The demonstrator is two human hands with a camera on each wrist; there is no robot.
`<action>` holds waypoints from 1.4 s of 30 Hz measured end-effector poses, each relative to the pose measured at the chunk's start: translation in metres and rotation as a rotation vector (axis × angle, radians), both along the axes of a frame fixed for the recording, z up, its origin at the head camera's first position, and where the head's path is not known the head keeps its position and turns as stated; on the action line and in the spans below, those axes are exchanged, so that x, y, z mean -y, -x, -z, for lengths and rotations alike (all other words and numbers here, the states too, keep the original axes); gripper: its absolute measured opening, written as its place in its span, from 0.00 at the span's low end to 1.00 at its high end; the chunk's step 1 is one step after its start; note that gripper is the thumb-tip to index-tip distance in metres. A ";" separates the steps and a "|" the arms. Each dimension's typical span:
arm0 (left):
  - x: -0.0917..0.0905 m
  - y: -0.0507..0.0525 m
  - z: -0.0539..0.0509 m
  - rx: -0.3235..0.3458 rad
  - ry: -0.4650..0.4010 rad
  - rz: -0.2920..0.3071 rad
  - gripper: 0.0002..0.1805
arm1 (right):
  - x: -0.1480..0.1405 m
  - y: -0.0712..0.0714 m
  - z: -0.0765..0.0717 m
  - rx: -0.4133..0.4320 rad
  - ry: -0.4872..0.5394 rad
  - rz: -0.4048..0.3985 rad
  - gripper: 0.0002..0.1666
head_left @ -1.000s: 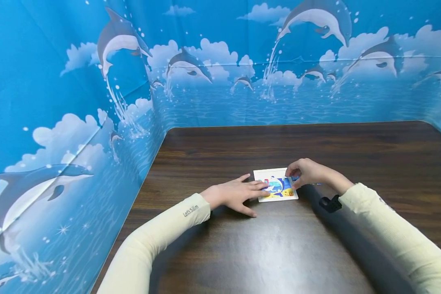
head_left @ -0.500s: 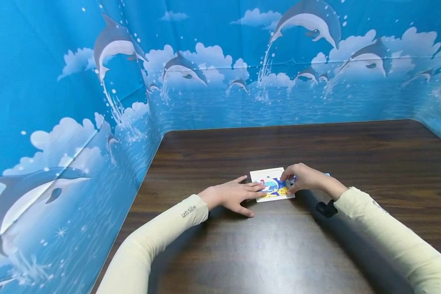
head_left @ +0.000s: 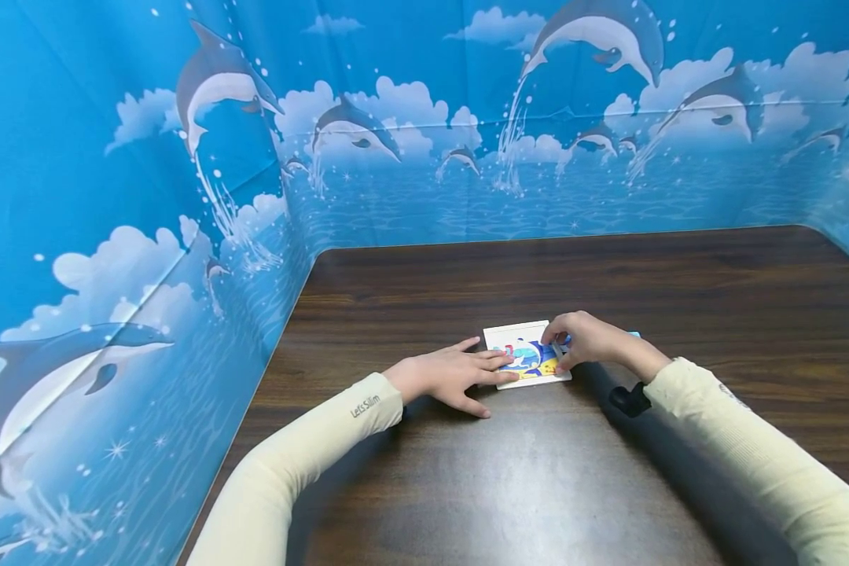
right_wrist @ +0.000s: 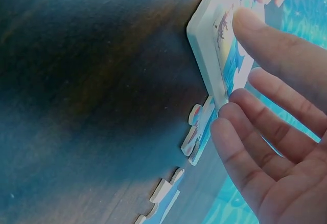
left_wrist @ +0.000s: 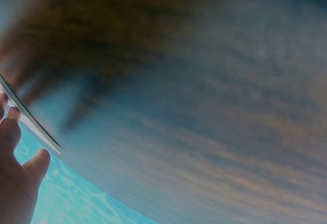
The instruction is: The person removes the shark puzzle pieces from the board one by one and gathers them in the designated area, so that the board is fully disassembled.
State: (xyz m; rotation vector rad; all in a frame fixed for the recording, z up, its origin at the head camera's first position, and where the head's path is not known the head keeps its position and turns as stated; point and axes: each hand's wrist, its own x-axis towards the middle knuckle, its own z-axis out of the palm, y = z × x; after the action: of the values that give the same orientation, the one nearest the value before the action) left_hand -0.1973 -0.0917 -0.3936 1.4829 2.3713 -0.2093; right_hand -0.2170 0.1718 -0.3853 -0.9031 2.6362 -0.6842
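Note:
A small picture puzzle in a white frame [head_left: 515, 328] lies on the brown table; a dolphin and yellow sand show on it. My left hand [head_left: 453, 377] is spread flat, fingertips resting on the puzzle's left part; in the left wrist view the hand [left_wrist: 18, 178] shows at the lower left. At the puzzle's right side, my right hand [head_left: 590, 339] has thumb and fingers bent down. Seen from the right wrist, this hand [right_wrist: 278, 132] holds a yellow-and-blue piece [right_wrist: 232, 63] between thumb and fingertips, inside the frame's edge [right_wrist: 202, 55].
Two loose puzzle pieces, one [right_wrist: 196, 137] against the frame and another [right_wrist: 166, 198] farther off, lie on the table in the right wrist view. A bit of blue [head_left: 633, 334] shows behind the right wrist. A dolphin-print curtain [head_left: 396, 189] stands behind and left.
My right thumb and fingertips have shifted slightly inward over the puzzle's right side. The left hand stays spread on the puzzle. The head view has moved slightly.

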 end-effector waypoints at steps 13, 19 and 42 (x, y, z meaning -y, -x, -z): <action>-0.016 -0.008 -0.011 -0.052 -0.014 0.089 0.39 | -0.001 0.004 -0.003 -0.007 0.004 0.012 0.23; -0.024 -0.010 -0.009 -0.060 0.050 0.105 0.42 | -0.003 0.002 -0.004 0.002 0.003 -0.001 0.25; -0.038 -0.002 0.006 -0.094 0.074 0.080 0.46 | -0.004 0.004 -0.003 -0.010 0.012 0.007 0.21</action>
State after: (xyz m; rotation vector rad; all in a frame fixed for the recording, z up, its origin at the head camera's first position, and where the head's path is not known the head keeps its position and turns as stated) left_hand -0.1954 -0.0537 -0.4000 1.5665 2.3503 -0.3899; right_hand -0.2212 0.1761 -0.3828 -0.9027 2.6480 -0.7002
